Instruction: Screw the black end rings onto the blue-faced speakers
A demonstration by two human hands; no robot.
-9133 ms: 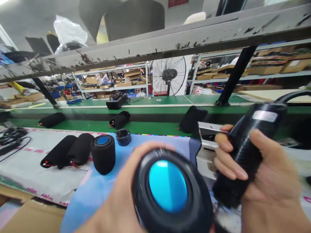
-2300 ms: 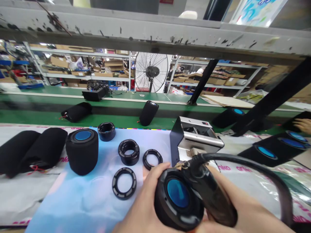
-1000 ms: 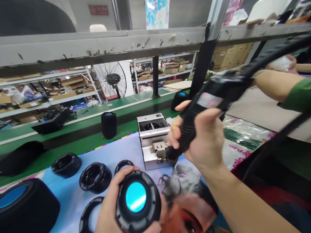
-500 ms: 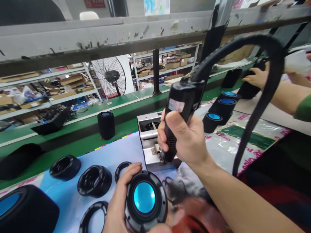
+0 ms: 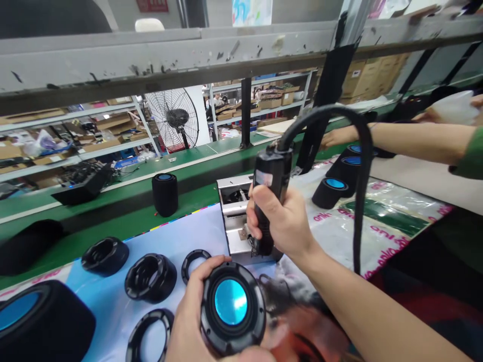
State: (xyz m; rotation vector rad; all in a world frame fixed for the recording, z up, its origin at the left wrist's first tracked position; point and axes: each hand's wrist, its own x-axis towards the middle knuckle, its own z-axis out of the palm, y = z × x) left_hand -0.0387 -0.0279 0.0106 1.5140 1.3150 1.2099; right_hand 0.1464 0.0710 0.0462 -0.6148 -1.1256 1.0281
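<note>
My right hand [image 5: 285, 221] is wrapped round the body of a black electric screwdriver [image 5: 272, 176], thumb towards me, a thick cable looping from its top. The lower end of the tool is at a metal screw feeder [image 5: 238, 236]; its bit is hard to make out. In my left hand [image 5: 194, 322] is a round black speaker [image 5: 234, 306] with a shiny blue centre and a dark ring with holes around it, its face turned up. Black rings [image 5: 150, 334] and deeper black collars [image 5: 151, 278] lie on the printed sheet left of that hand.
A larger black speaker [image 5: 45, 322] lies at the near left. Another speaker [image 5: 165, 196] stands on the green conveyor [image 5: 196, 196]. Several more [image 5: 330, 192] stand at right, beside a co-worker's outstretched arm [image 5: 411, 143]. A grey beam [image 5: 169, 55] crosses above.
The screwdriver stands more upright, and its cable loop has dropped and narrowed. The co-worker's hand has left a black piece and reaches further left. My left hand still holds the speaker.
</note>
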